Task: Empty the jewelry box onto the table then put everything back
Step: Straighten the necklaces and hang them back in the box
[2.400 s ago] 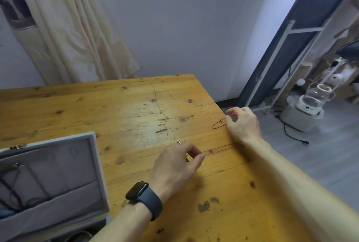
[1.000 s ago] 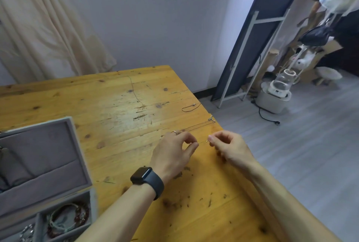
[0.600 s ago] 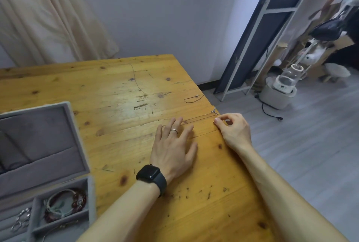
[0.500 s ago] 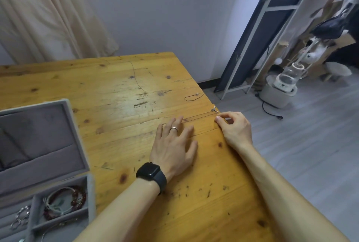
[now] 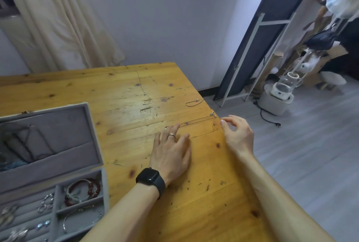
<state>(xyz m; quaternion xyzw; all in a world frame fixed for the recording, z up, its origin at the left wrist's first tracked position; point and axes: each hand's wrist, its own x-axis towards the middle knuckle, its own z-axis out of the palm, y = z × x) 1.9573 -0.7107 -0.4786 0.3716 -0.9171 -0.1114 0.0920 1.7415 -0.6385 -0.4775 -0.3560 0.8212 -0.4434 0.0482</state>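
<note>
A thin silver chain necklace (image 5: 196,121) lies stretched across the wooden table (image 5: 120,105), its small pendant (image 5: 212,114) at the right edge. My left hand (image 5: 171,150) lies flat on the table, its fingertips at the chain's left end. My right hand (image 5: 238,132) hovers at the table's right edge with loosely curled fingers; its index tip is just beside the chain's right end and holds nothing. A dark cord necklace (image 5: 194,103) lies farther back. The grey jewelry box (image 5: 97,156) stands open at the left, holding bracelets (image 5: 83,191), a bangle (image 5: 81,220) and small pieces.
The box's raised lid (image 5: 48,125) has dark cords hanging in its pocket. The table ends right beside my right hand; beyond it is grey floor with a white appliance (image 5: 277,96) and a leaning dark panel (image 5: 272,27). A curtain (image 5: 58,18) hangs behind.
Both hands pinched the chain and drew it out straight on the table. My left hand then flattened onto it, and my right hand's fingers have loosened beside the pendant end.
</note>
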